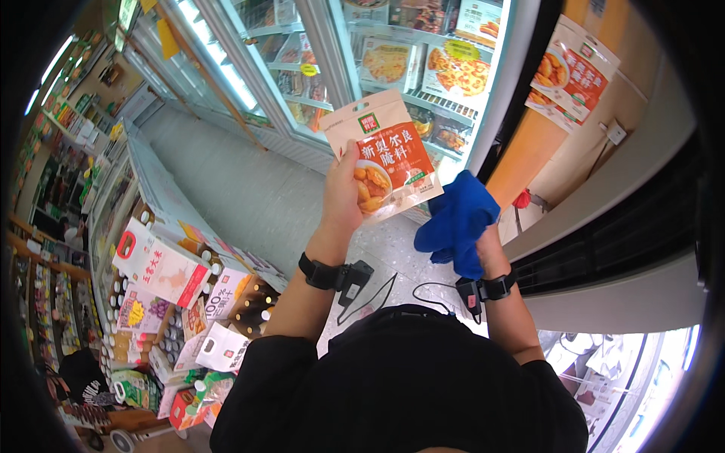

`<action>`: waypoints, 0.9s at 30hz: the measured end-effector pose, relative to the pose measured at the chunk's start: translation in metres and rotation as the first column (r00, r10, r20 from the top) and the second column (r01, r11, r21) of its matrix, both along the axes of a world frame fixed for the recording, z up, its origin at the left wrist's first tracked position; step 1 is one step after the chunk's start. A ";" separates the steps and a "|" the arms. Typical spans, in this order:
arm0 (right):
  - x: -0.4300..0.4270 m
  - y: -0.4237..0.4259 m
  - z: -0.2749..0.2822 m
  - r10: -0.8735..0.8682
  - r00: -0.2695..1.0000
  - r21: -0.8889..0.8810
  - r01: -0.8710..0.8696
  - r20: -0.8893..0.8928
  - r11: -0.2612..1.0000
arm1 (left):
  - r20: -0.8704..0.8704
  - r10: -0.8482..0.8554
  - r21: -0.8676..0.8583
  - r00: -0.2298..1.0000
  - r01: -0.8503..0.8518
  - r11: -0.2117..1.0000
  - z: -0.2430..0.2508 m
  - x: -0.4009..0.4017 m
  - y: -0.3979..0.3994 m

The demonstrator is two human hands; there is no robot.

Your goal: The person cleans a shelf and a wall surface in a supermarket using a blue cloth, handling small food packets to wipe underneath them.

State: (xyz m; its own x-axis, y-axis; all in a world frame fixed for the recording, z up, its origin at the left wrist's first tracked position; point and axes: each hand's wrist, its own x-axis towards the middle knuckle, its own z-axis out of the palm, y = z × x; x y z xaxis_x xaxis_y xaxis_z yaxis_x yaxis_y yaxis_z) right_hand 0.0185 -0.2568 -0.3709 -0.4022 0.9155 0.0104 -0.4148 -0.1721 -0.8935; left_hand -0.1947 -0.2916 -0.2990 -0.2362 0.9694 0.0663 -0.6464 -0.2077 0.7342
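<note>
My left hand grips a flat seasoning pouch by its left edge, thumb lying across the front. The pouch is cream and orange-red, with printed writing and a picture of a bowl of browned chicken pieces; a hang hole is cut in its top. To the right of it, my right hand is closed around a bunched blue cloth, which covers most of the fingers. Cloth and pouch are close together near the pouch's lower right corner; whether they touch I cannot tell.
Glass-door freezers with boxed pizzas stand ahead. Similar pouches hang on a wooden post at right. To the left, a display holds bottles, cartons and a white rice pack. Grey floor runs between.
</note>
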 end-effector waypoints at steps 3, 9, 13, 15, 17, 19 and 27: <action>-0.017 -0.004 0.022 0.060 0.918 -0.132 -0.120 -0.392 0.984 | -0.035 0.002 -0.025 0.999 -0.003 1.000 -0.008 -0.004 -0.003; -0.042 0.003 0.014 0.029 0.969 0.172 -0.074 0.247 0.982 | -0.231 0.074 -0.048 0.970 -0.087 0.995 -0.027 0.003 -0.003; -0.054 0.000 0.019 -0.025 0.996 0.118 0.014 0.085 0.993 | -0.784 0.545 0.373 0.298 -0.477 0.796 -0.027 -0.003 -0.015; -0.061 -0.002 0.021 -0.046 0.998 0.113 0.041 0.040 0.993 | -0.792 0.546 0.425 0.273 -0.396 0.814 -0.026 0.007 -0.011; -0.068 -0.002 0.021 -0.330 0.915 0.716 0.069 0.231 0.694 | -0.800 0.547 0.468 0.247 -0.314 0.826 -0.027 0.015 -0.011; -0.071 -0.007 0.027 -0.305 0.918 0.734 0.022 0.255 0.678 | -0.927 0.373 0.336 0.044 -0.346 0.876 -0.028 0.014 -0.010; -0.095 -0.004 0.029 -0.054 0.983 0.607 -0.065 0.175 0.792 | -0.866 0.231 0.198 0.444 -0.121 0.973 -0.017 -0.004 -0.010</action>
State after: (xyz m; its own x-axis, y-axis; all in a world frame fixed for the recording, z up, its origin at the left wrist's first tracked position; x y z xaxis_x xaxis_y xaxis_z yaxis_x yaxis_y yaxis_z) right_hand -0.0763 -0.2613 -0.3421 -0.4562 0.7408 0.4930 -0.2433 0.4291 -0.8699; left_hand -0.1989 -0.3012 -0.3160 -0.1631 0.8896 0.4267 0.3895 -0.3393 0.8562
